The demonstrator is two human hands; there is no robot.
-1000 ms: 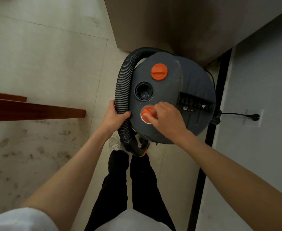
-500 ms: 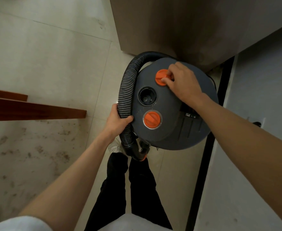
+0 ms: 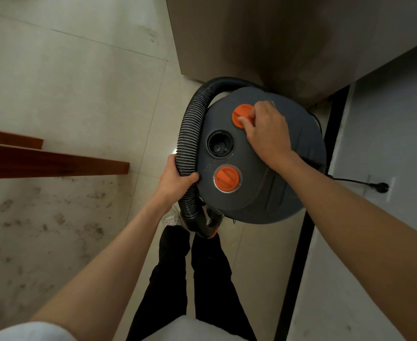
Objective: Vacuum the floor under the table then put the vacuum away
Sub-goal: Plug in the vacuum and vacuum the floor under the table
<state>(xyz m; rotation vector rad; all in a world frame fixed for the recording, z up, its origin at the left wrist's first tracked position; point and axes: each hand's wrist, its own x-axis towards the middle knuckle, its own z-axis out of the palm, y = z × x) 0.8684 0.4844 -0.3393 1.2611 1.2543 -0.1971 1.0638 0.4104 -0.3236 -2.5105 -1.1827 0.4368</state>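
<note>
A round dark grey vacuum canister (image 3: 271, 193) stands on the floor right in front of my legs. Its black ribbed hose (image 3: 190, 134) arcs around the canister's left side. My left hand (image 3: 175, 179) grips that hose low on the left. On the lid are two orange knobs and an open round port (image 3: 220, 143) between them. My right hand (image 3: 267, 134) pinches the far orange knob (image 3: 242, 115) with thumb and fingers. The near orange knob (image 3: 227, 179) is untouched.
A brown cabinet (image 3: 288, 40) stands just behind the canister. A dark wooden table edge (image 3: 54, 164) juts in from the left over stained floor tiles (image 3: 42, 230). On the right wall, the power plug (image 3: 378, 187) sits at an outlet beside a black floor strip (image 3: 298, 254).
My right hand left the near orange knob a second ago, moved to the far knob, and now has a tighter pinch on it. My left hand kept hold of the hose.
</note>
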